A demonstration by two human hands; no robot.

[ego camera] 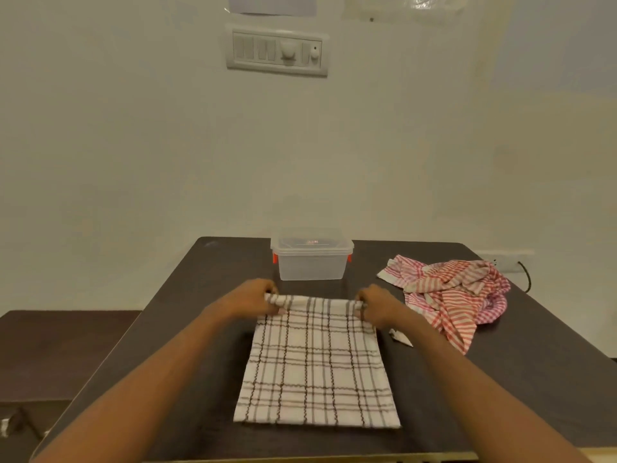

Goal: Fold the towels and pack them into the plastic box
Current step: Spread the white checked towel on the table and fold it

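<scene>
Both far corners of the checked towel (317, 365), flat on the worktop (187, 312), were pinched by my left hand (255, 297) and right hand (375, 305), apparently to fold it toward me, the plastic box (310, 264) standing just beyond.

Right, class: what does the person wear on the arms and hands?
Nothing visible. The left forearm and right forearm are bare to the frame edge, no sleeves. The left hand and right hand have no gloves, watch, bracelet or ring showing.
</scene>
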